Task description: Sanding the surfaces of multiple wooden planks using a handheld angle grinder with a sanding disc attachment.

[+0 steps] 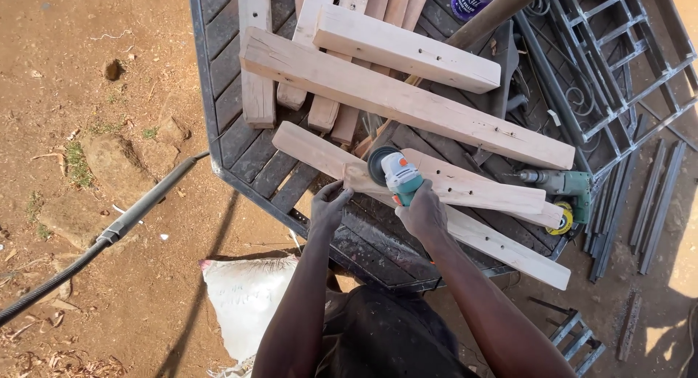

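Hands: right (422,212) grips grinder (398,176), left (329,203) steadies plank (451,189).

On the table (240,142) a beam (480,236) lies under the grinder (396,176), right hand (422,212) on the grinder, left hand (329,206) on the beam's left end, more beams (407,94) behind, drill (561,183) right, sack (243,298) below.

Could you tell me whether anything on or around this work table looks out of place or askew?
The wooden beams lie criss-crossed at odd angles rather than stacked. The beam under the angle grinder overhangs the dark table edge at its right end. A green drill lies loose among them, and a white sack sits crumpled on the dirt.
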